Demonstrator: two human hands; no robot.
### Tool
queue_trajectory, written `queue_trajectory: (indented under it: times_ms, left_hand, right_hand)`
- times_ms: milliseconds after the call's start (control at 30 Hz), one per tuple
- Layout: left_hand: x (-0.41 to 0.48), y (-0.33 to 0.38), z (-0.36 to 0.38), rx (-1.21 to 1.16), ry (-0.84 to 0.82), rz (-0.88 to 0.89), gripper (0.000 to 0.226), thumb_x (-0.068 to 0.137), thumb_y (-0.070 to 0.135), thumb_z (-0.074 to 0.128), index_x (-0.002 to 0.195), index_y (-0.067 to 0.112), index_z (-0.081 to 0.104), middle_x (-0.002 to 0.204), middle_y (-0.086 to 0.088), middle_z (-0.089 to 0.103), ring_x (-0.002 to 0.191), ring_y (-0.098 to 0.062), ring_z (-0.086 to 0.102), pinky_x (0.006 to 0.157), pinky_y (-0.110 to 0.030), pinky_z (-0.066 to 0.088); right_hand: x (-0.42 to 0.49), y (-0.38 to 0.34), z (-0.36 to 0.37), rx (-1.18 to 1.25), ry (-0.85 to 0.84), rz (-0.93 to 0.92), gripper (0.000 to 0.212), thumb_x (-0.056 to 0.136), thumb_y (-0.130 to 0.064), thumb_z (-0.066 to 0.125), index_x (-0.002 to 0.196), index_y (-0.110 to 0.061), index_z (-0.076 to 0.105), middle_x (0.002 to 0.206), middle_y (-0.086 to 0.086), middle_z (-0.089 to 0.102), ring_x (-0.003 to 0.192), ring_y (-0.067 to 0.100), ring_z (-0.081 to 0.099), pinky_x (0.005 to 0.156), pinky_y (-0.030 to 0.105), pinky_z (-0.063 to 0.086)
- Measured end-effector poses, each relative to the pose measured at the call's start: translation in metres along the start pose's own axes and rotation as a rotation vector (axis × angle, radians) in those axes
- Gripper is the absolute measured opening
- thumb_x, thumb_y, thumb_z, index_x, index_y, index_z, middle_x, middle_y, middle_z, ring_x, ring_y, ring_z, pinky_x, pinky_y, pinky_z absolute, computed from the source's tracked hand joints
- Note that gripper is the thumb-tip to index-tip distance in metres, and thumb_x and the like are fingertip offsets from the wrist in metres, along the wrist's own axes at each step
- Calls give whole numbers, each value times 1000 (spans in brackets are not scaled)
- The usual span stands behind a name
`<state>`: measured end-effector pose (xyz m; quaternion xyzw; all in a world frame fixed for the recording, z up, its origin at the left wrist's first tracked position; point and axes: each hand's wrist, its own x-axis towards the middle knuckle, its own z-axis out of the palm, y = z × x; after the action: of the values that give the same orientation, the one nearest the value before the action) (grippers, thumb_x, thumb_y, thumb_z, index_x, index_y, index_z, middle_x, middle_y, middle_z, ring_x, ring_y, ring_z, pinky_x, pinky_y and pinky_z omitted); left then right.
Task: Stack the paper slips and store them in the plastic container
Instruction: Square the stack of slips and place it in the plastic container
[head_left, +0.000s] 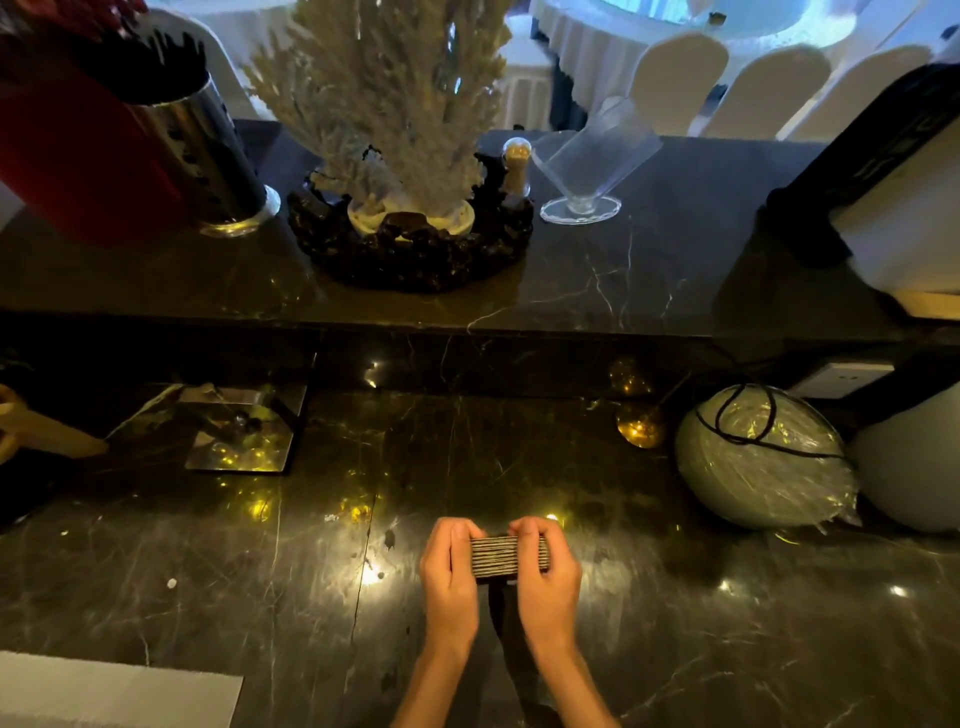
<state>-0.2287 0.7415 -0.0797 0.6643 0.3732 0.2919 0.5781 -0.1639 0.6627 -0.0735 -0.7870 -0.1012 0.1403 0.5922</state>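
Note:
A thick stack of paper slips (497, 557), dark with pale edges showing as stripes, stands on edge on the dark marble counter near the front centre. My left hand (449, 577) grips its left end and my right hand (548, 577) grips its right end, fingers curled over the top. A clear plastic container (597, 161), shaped like a tilted holder on a round base, stands on the raised ledge at the back, right of the centre, far from both hands.
A coral-like ornament (400, 156) on a dark base sits mid-ledge, beside a metal cylinder (208, 150) of dark sticks. A round wrapped bundle (763, 462) lies at the right, a shiny square tray (234, 431) at the left, a white sheet (114, 691) at the front left corner.

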Motion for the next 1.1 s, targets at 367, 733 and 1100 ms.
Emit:
queue_trajectory:
  times_ms: [367, 733, 1100]
  left_hand:
    - [-22, -21, -4, 115, 3, -102, 27, 100, 28, 39, 82, 27, 58, 78, 2, 62, 70, -10, 61, 62, -18, 49]
    - [-31, 30, -18, 502, 46, -226, 43, 98, 18, 50, 58, 31, 45, 51, 10, 50, 46, 1, 50, 42, -11, 33]
    - [-137, 124, -98, 858, -467, -274, 37, 78, 39, 46, 71, 8, 65, 82, -16, 72, 82, -34, 70, 62, -35, 45]
  right_hand:
    - [-19, 26, -3, -105, -76, 76, 25, 99, -9, 46, 89, -27, 62, 90, -3, 67, 86, 15, 67, 75, 37, 59]
    - [-48, -39, -19, -216, -127, 371, 29, 102, -29, 40, 101, -10, 63, 80, -2, 64, 74, 12, 64, 70, 38, 56]
    - [-203, -113, -131, 2, -857, 535, 25, 91, -18, 68, 113, -9, 59, 89, 0, 70, 71, 3, 68, 62, 20, 56]
